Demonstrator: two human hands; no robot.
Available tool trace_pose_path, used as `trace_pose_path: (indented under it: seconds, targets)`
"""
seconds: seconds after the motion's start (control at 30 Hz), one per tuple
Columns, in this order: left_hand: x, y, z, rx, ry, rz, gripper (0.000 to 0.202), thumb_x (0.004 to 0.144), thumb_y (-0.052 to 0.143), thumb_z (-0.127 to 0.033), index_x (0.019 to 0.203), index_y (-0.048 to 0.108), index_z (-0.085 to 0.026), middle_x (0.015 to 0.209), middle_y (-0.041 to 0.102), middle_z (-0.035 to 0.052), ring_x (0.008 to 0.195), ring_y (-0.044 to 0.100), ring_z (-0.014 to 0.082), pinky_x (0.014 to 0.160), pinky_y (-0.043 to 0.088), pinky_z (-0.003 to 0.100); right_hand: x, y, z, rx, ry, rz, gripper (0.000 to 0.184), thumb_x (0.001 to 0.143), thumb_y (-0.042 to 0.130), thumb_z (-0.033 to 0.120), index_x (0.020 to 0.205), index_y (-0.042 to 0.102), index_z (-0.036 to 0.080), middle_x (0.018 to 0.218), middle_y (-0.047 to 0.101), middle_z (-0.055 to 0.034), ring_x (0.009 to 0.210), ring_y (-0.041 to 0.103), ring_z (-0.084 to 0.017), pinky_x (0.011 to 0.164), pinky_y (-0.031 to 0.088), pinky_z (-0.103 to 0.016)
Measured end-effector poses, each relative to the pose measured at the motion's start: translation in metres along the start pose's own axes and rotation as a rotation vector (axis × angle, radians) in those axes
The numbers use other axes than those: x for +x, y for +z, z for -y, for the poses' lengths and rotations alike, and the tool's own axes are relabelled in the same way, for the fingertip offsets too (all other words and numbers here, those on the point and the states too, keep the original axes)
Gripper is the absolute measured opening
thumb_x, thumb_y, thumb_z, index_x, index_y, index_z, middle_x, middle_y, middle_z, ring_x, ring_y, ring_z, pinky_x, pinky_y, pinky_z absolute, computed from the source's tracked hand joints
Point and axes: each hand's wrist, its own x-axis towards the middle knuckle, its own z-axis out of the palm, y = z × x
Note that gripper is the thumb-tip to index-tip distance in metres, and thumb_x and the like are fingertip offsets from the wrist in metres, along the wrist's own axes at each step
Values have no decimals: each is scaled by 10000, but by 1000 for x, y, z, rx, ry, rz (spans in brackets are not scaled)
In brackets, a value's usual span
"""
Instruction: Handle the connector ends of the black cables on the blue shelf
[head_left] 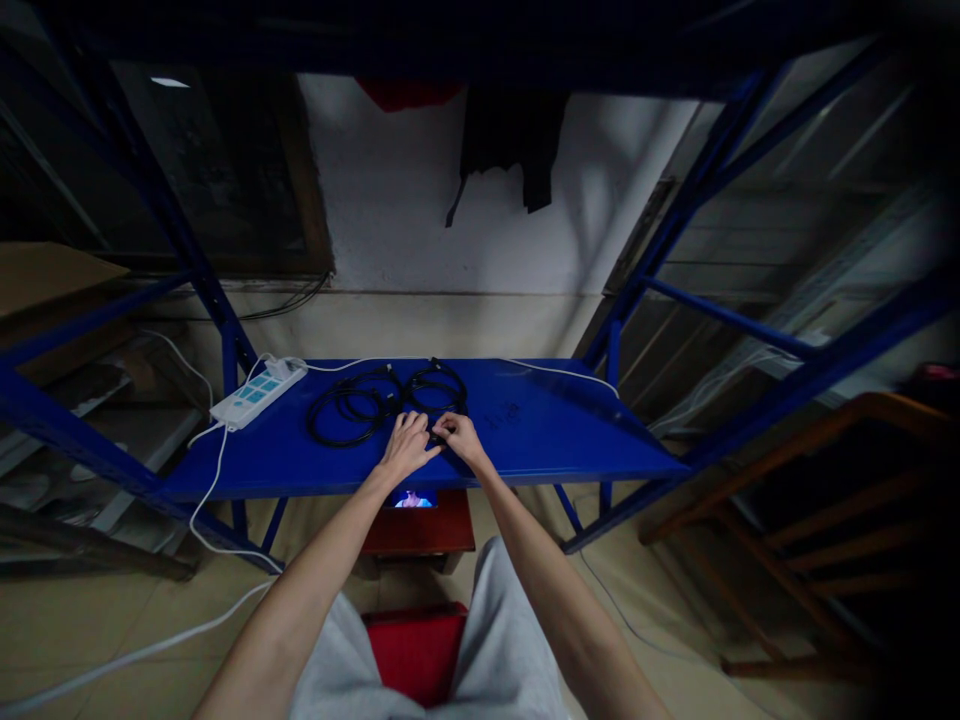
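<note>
Black cables lie coiled on the blue shelf (555, 440) in front of me. One coil (351, 443) is at the left; another coil (459, 376) lies just beyond my hands. My left hand (407, 440) rests at the near edge of the coils, fingers curled down over a black cable and thumb pointing right. Close beside it, my right hand (459, 436) has thumb and fingertips pinched on a small dark part of the cable. The hands nearly touch, and their fingers hide most of what they grip.
A white power strip (259, 393) with a plug in it sits at the shelf's left end. A white cord (559, 371) runs along the back edge. Blue frame posts (238, 350) flank the shelf. Below is a reddish stool (427, 525) with a lit screen (414, 499); a wooden chair (832, 550) stands right.
</note>
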Motion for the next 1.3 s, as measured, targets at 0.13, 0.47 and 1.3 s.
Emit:
trace_pose_path:
  seconds: [0.13, 0.47, 1.3]
  targets:
    - [-1, 2, -3, 24, -11, 9, 350, 907, 675, -460, 720, 712, -166, 1005, 613, 110, 1037, 506, 283, 945, 403, 466, 0, 0, -1, 19, 8, 8, 162, 772, 673, 353, 761, 658, 192, 740, 699, -34, 685, 658, -179, 671, 499, -270]
    - [-4, 4, -3, 3, 96, 19, 162, 958, 618, -326, 923, 663, -174, 979, 640, 85, 1011, 553, 267, 870, 439, 405, -3, -1, 1, 14, 2, 40, 88, 813, 628, 290, 804, 638, 204, 754, 718, -29, 715, 694, -192, 712, 520, -278]
    - [-9, 3, -10, -15, 76, 1, 240, 1019, 448, -216, 897, 647, -165, 918, 636, 80, 955, 575, 232, 871, 456, 376, -6, -1, 2, -6, -32, -1, 166, 814, 668, 356, 787, 609, 203, 765, 713, -22, 726, 681, -185, 699, 487, -269]
